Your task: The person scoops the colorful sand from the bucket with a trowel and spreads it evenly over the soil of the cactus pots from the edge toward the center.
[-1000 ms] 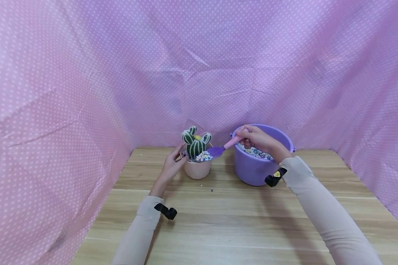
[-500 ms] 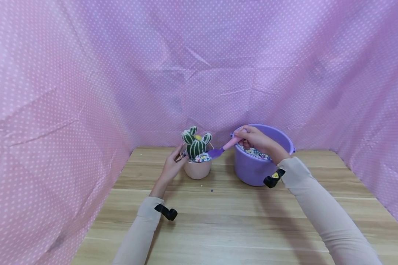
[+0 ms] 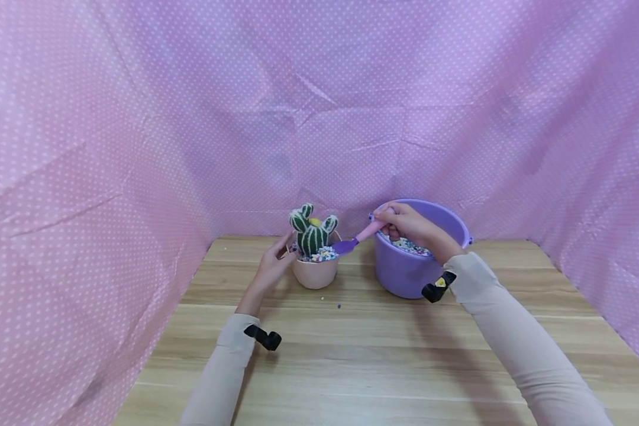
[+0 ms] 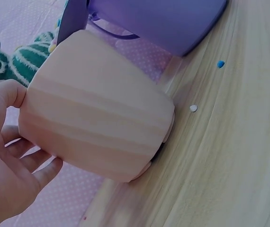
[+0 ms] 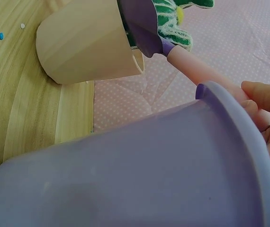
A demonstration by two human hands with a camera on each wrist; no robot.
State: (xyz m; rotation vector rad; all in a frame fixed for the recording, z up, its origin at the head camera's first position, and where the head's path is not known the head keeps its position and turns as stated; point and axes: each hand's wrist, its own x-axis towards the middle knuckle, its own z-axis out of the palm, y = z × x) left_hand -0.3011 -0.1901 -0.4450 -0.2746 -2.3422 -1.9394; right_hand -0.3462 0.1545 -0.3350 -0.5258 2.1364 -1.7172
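Note:
A light pink flower pot (image 3: 315, 276) stands on the table, holding a knitted green-and-white cactus (image 3: 313, 241) with a yellow spot among small coloured pebbles (image 3: 325, 254). My left hand (image 3: 271, 264) grips the pot's left side, thumb at the rim and fingers along the wall in the left wrist view. My right hand (image 3: 411, 225) holds a toy shovel by its pink handle (image 5: 199, 68). Its purple blade (image 3: 344, 247) dips to the pebbles at the pot's right rim. Beneath the right hand is a purple bucket (image 3: 404, 275) with more pebbles inside.
A couple of loose pebbles (image 4: 193, 108) lie on the wooden table (image 3: 341, 367) in front of the pot. Pink dotted cloth (image 3: 346, 118) hangs behind and at both sides. The bucket's raised rim (image 5: 239, 113) stands between the right wrist and the pot.
The shovel's blade has tipped down slightly at the pot's rim. Both hands keep their holds, and the pot and bucket stay put.

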